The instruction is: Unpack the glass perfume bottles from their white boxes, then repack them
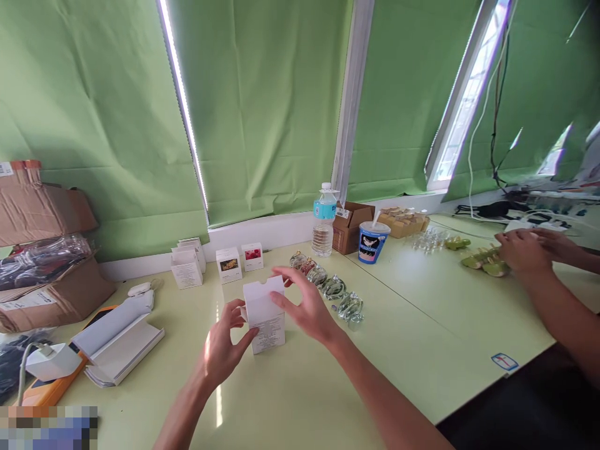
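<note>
A small white carton (268,332) with printed text on its lower front stands upright on the table, its top flap raised. My left hand (224,347) grips its left side between thumb and fingers. My right hand (304,306) is at the upper right of the carton, thumb against the raised flap and fingers behind it, partly hidden. Just right of my right hand lies a row of several clear glass ornaments (334,287). Behind the carton stand two small picture boxes, one with a yellow image (229,265) and one with a red image (253,257).
White cartons (187,269) stand at the back left, near flattened white card (119,344) and a white charger (54,362). Cardboard boxes (51,300) are stacked far left. A water bottle (322,225), blue cup (372,242) and brown box (351,226) line the back. Another person's hands (527,250) work at right.
</note>
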